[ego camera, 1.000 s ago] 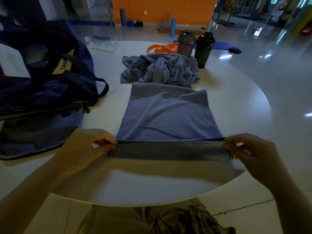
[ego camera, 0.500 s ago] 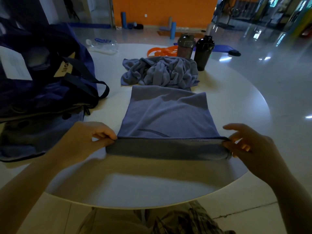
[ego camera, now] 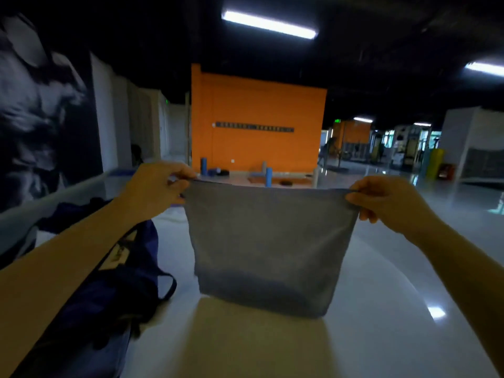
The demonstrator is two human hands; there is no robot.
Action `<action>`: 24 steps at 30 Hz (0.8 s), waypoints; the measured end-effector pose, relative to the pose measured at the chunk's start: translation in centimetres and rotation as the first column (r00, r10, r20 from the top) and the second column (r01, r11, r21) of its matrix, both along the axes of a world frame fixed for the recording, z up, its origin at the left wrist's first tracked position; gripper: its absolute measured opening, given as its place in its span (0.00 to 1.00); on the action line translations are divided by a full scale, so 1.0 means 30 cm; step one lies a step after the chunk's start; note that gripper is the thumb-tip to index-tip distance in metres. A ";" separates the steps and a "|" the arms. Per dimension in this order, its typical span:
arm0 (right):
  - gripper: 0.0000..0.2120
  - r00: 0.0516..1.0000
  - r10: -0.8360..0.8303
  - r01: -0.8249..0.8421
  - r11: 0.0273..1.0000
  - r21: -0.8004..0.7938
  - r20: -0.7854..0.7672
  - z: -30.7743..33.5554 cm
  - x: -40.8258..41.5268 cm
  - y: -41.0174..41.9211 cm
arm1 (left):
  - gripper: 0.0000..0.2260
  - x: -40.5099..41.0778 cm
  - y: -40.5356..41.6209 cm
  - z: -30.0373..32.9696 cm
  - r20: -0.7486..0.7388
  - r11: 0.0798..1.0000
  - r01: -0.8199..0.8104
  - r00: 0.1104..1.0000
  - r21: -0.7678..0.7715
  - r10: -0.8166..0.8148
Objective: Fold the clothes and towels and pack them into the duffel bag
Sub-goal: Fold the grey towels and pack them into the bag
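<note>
While it hangs in the air above the white desk, a grey-blue towel is held up by its two top corners. The left hand pinches one corner, the right hand the other. The cloth droops in a soft sag, so it seems light, limp and easy to crease; the corners look the surest hold. A navy duffel bag lies at left.

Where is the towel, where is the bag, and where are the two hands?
towel (ego camera: 268, 241): head view, middle of the hanging cloth
duffel bag (ego camera: 109, 290): head view, dark side panel
left hand (ego camera: 155, 190): head view, back
right hand (ego camera: 387, 203): head view, back
</note>
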State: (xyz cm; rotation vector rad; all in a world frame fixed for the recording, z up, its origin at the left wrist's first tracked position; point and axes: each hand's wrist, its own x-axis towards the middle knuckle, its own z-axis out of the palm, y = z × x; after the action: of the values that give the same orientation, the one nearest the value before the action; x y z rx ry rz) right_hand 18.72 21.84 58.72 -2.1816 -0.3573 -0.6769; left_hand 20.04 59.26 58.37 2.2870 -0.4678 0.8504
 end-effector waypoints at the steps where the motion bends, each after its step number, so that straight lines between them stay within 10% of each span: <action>1: 0.06 1.000 0.003 -0.003 1.000 -0.017 0.016 0.043 0.005 0.010 | 0.10 0.001 0.000 0.035 0.009 1.000 0.010 1.000 -0.012 -0.010; 17: 0.11 0.971 -0.068 0.133 0.951 -0.280 0.231 0.271 0.041 0.057 | 0.12 -0.069 0.112 0.272 -0.277 0.999 0.020 0.960 -0.050 -0.033; 24: 0.08 0.995 0.068 -0.053 0.980 -0.193 0.071 0.252 -0.025 0.047 | 0.12 -0.098 0.135 0.241 -0.489 0.956 0.102 0.842 -0.274 -0.229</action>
State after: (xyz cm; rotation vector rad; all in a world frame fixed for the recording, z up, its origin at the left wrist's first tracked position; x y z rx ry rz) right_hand 17.95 23.26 66.27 -2.3191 -0.5475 -0.7196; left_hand 17.09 63.31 65.61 2.0973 -0.2929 0.1663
